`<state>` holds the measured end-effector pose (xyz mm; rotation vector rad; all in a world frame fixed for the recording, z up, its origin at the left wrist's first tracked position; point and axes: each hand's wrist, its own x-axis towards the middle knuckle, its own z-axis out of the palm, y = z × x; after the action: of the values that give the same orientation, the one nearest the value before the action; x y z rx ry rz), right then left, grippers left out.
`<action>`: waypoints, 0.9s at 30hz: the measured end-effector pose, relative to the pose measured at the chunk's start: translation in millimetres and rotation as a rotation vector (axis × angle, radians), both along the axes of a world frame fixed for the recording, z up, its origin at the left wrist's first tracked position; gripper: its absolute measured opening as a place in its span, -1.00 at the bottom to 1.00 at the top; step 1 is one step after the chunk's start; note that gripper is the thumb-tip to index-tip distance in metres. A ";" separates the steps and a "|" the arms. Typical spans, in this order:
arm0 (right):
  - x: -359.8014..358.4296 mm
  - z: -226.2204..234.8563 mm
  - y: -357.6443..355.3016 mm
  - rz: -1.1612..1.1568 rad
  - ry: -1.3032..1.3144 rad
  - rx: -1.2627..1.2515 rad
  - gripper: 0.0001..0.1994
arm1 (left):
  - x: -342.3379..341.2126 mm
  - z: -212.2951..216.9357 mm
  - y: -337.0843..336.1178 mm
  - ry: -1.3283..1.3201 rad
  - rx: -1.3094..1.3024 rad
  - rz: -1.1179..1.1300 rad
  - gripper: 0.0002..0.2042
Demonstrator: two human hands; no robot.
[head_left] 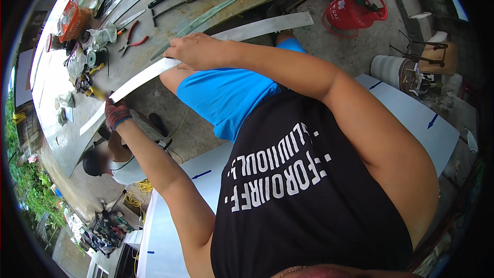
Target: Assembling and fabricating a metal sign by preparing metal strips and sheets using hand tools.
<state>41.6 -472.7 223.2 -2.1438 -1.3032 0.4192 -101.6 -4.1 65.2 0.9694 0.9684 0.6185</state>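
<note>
A long, pale, flat strip, metal by its look, runs across in front of me along the near edge of the metal-topped table. My left hand, in a dark red knitted glove, is closed around its left part. Bare, my right hand grips the strip nearer its middle, with the fingers folded over it. The strip's right end sticks out past my right forearm, beyond the table's edge. On the table beyond the strip lie pliers with red handles and a narrow, greenish translucent strip.
A T-shaped metal tool and an orange basket are on the table. At the right stands a red gas cylinder. A person in a dark cap is low down beyond my left arm. White sheets lie behind me.
</note>
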 end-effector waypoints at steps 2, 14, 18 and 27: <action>4.0 -2.8 8.6 0.004 0.012 -0.017 -0.64 | 2.3 -14.3 15.1 -0.046 -0.096 0.016 -0.70; 31.3 -6.8 46.5 0.017 -0.101 -0.021 -0.76 | 6.0 -11.2 -34.4 -0.021 -0.124 -0.104 -0.60; 39.9 -9.7 60.1 0.044 -0.072 -0.140 -0.75 | 6.0 24.2 -109.4 0.126 0.108 -0.100 -0.40; 32.2 -17.4 81.6 0.057 -0.128 -0.035 -0.61 | 39.8 95.9 -250.1 0.613 1.528 -0.551 -0.03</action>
<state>73.8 -391.0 205.9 -2.1977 -1.4404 0.3339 -61.8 -254.2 161.1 2.7888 0.5412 0.5286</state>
